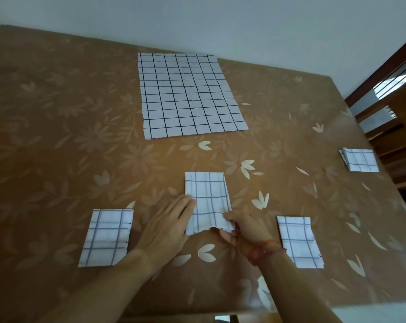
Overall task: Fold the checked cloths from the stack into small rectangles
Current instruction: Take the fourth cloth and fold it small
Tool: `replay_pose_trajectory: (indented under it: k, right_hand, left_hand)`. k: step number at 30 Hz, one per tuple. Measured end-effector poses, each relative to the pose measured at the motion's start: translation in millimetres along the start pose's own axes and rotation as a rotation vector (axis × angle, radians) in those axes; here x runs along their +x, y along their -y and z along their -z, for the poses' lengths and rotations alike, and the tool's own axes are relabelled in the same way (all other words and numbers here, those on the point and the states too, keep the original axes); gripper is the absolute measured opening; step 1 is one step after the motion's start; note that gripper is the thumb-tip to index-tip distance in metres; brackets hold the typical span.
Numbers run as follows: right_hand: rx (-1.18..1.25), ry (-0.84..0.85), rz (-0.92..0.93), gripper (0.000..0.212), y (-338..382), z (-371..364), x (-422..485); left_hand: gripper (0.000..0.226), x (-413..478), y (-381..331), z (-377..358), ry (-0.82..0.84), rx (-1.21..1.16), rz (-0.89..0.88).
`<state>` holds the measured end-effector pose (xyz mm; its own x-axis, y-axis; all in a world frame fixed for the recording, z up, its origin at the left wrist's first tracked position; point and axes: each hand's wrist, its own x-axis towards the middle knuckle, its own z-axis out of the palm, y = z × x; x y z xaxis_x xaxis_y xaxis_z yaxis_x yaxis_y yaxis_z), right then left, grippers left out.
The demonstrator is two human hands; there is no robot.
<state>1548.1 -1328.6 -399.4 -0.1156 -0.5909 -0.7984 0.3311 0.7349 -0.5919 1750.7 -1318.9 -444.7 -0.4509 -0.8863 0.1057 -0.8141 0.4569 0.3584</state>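
A partly folded white cloth with blue checks [207, 197] lies in the middle of the table, narrow and long. My left hand [167, 227] lies flat with straight fingers against its left edge. My right hand [240, 227] pinches the cloth's near right corner, lifted slightly off the table. The stack of unfolded checked cloths [188, 94] lies flat at the far centre. Folded cloths rest at the near left [106, 237], the near right [299, 242] and the far right edge [360, 163].
The table [57, 136] wears a brown cover with a pale flower pattern. Its right edge runs close to the far-right folded cloth. A wooden chair [393, 127] stands beyond that edge. A white wall rises behind the table.
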Motion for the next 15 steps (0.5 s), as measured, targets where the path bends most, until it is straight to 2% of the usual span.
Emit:
replay_pose_trajectory:
  k: [3,5,7,9,11,13,15]
  right_hand:
    - [-0.075,0.044,-0.004,0.005,-10,4,-6]
    - [-0.221,0.042,0.041,0.005,-11,8,-9]
    - [-0.383,-0.001,0.119,0.014,-12,13,-11]
    - [-0.611,-0.06,0.321,0.024,-14,19,-15]
    - [-0.85,-0.083,0.58,0.045,-18,25,-23]
    - [-1.013,0.0,0.79,0.073,-24,28,-30]
    - [-1.221,0.08,0.999,0.09,-32,31,-27]
  left_hand:
    - [0.054,-8,1,-5,-0.051,0.05,-0.04]
    - [0.063,-14,1,-4,-0.048,0.077,-0.061]
    - [0.07,-19,0,-3,-0.027,0.08,-0.059]
    - [0.068,-23,-2,-3,-0.018,0.086,-0.045]
    - [0.063,-25,-4,-3,-0.044,0.1,-0.039]
    - [0.062,-27,-6,-2,-0.059,0.103,-0.033]
    - [0.059,-27,-7,-2,-0.072,0.102,-0.021]
